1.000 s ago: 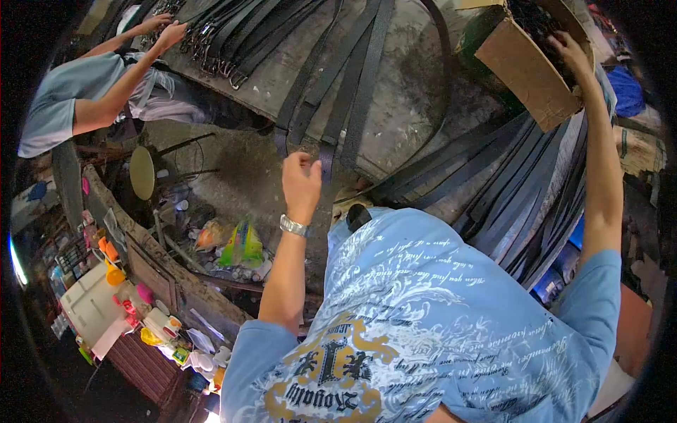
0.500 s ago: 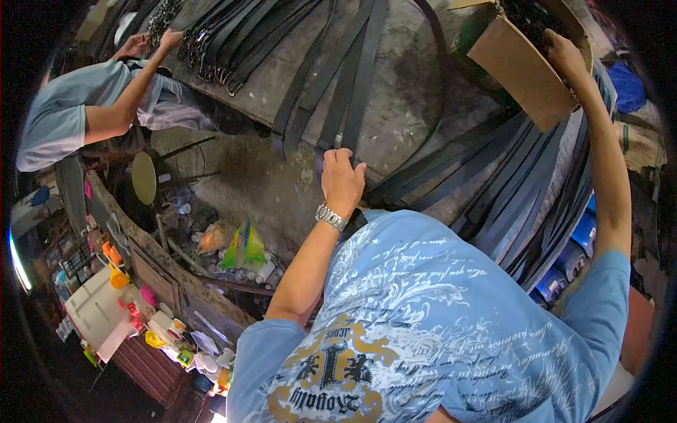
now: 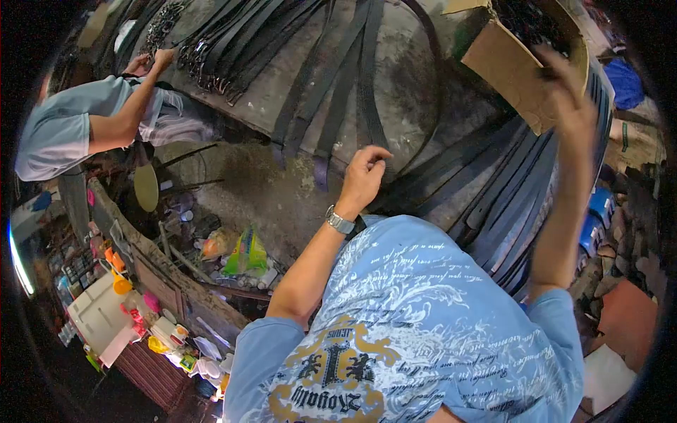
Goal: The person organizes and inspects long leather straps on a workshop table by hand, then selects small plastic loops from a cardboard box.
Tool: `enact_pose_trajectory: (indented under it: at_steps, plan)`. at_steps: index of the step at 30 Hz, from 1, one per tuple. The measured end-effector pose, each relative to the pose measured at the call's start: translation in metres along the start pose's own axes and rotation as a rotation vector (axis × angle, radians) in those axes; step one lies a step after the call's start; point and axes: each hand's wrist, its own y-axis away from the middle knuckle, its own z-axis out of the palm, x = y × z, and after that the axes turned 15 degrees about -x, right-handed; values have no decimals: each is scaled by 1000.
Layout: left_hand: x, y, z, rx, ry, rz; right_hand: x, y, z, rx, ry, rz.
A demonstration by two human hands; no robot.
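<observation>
My left hand (image 3: 363, 176), with a metal watch (image 3: 340, 220) on its wrist, has its fingers closed on the lower end of a black strap (image 3: 368, 84) at the table's near edge. Other black straps (image 3: 331, 106) lie just left of it, their ends over the edge. My right hand (image 3: 568, 95) is smeared by motion beside the open cardboard box (image 3: 509, 74), over its right side. Its fingers and anything in them cannot be made out. Small dark items (image 3: 529, 21) lie inside the box.
More black straps (image 3: 504, 190) fan out below the box. Bundled straps with metal buckles (image 3: 218, 77) lie at the upper left, near another person (image 3: 92, 127) whose hands are at the table. A green and yellow bag (image 3: 247, 254) sits lower left; blue containers (image 3: 596, 218) stand at right.
My left hand has moved slightly right and down, and the strap end at it has shifted right. My right hand has come out of the box, and its arm has swung left.
</observation>
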Motion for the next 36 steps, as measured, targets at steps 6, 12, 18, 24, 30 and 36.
enact_pose_trajectory:
  at_steps: [6, 12, 18, 24, 30, 36]
  plan:
    - [38, -4, 8, -192, 829, -152, 15, 65, 217, -281, -42, -22]
    - [11, 0, -11, -199, 506, -132, 2, 86, 222, -454, -324, 234]
    - [9, 5, -22, -240, 403, -166, 33, 81, 231, -441, -638, 405]
    - [13, 6, -26, -255, 359, -174, 39, 74, 235, -517, -724, 530]
    - [14, 4, -25, -250, 387, -195, 41, 76, 238, -444, -732, 534]
    - [12, 8, -32, -254, 310, -196, 46, 58, 248, -544, -859, 756]
